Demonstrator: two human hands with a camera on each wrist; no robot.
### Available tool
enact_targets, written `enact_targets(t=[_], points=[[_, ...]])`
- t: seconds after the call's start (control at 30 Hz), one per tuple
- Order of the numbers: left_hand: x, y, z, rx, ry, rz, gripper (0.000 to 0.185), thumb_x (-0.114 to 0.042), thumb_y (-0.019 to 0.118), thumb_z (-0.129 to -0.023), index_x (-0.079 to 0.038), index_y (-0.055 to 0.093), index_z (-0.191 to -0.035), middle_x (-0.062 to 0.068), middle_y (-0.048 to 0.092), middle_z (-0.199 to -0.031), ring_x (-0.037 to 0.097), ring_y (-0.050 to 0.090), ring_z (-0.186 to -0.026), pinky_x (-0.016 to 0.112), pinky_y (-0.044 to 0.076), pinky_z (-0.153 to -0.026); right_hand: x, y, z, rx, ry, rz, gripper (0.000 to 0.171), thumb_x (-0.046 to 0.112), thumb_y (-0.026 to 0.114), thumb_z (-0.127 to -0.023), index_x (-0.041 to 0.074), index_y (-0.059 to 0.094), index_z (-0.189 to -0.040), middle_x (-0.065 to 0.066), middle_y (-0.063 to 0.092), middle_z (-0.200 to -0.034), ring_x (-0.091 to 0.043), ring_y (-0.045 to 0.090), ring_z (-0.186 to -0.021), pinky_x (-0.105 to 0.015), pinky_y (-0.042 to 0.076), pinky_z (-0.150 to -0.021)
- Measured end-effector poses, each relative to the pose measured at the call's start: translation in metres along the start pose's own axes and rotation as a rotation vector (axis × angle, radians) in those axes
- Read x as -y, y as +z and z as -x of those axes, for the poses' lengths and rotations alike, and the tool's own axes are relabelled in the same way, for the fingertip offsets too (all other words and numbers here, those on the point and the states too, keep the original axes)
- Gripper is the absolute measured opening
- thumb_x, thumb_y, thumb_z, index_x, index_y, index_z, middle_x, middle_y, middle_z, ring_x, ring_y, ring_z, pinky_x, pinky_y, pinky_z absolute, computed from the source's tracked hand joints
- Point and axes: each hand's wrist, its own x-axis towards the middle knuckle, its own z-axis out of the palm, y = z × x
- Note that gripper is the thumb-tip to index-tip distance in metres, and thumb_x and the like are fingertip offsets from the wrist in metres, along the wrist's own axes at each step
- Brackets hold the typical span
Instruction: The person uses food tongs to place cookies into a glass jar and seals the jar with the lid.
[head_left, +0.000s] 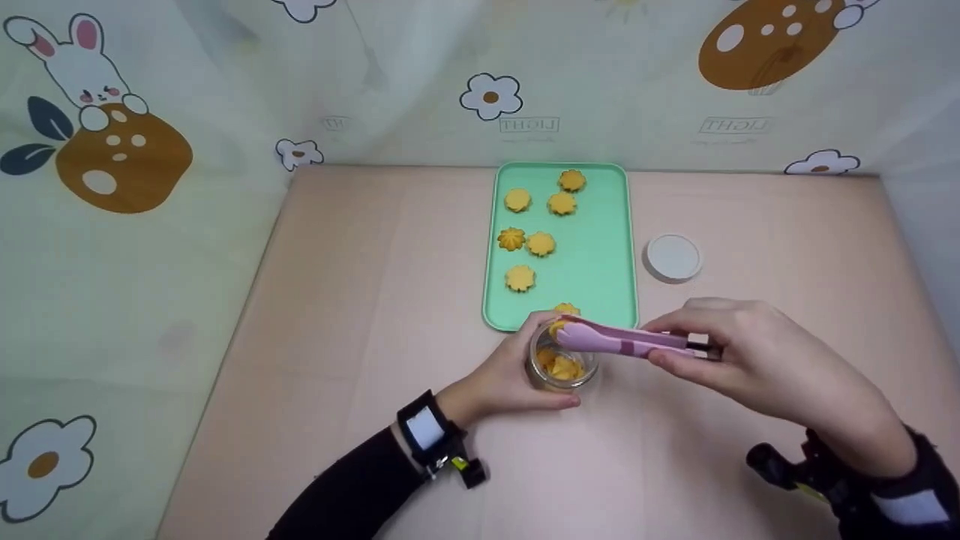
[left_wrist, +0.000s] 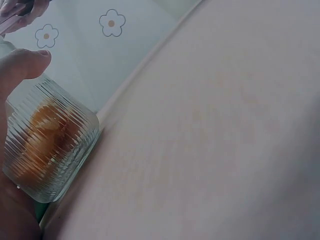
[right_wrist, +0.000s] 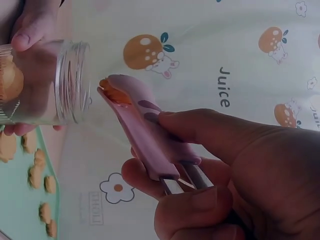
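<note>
Right hand (head_left: pixel 757 367) clamps pink, metal-armed tongs (head_left: pixel 619 343) holding a golden fluted cookie (right_wrist: pixel 117 94) just above a ribbed clear-glass jar (right_wrist: pixel 72 85) of cookies (head_left: pixel 564 367), which the left hand (head_left: pixel 506 382) grips. Beyond the jar lie a mint-green rectangular tray (head_left: pixel 592 255) of similar cookies (head_left: pixel 540 244) and, rightward, a round white lid (head_left: pixel 673 257).

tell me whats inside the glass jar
A few golden cookies lie inside the glass jar. From above, pink tongs cover part of its mouth and the cookies overlap, so their exact count cannot be seen.
</note>
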Motion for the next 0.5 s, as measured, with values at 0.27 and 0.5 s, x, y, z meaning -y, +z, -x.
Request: enact_targets(t=[0.27, 0.5], points=[[-0.005, 0.0002, -0.0011, 0.007, 0.0, 0.033, 0.102, -0.007, 0.099, -0.078, -0.017, 0.037, -0.158, 0.004, 0.056, -0.155, 0.023, 0.057, -0.143, 0.043, 0.046, -0.123, 0.0058, -0.0018, -0.0015, 0.109, 0.039, 0.018, 0.017, 0.035, 0.082, -0.1, 0.027, 0.084, -0.115, 0.022, 0.067, -0.092, -0.001, 0.055, -0.074, -0.023, 0.047, -0.06], [-0.0042, -0.0003, -0.0018, 0.0, 0.013, 0.013, 0.1, -0.011, 0.1, -0.078, -0.02, 0.039, -0.157, 0.0, 0.057, -0.155, 0.021, 0.056, -0.143, 0.043, 0.045, -0.124, 0.0078, -0.0028, -0.004, 0.143, 0.027, 0.021, 0.019, 0.038, 0.082, -0.1, 0.026, 0.084, -0.116, 0.021, 0.069, -0.094, -0.002, 0.056, -0.075, -0.023, 0.048, -0.061]])
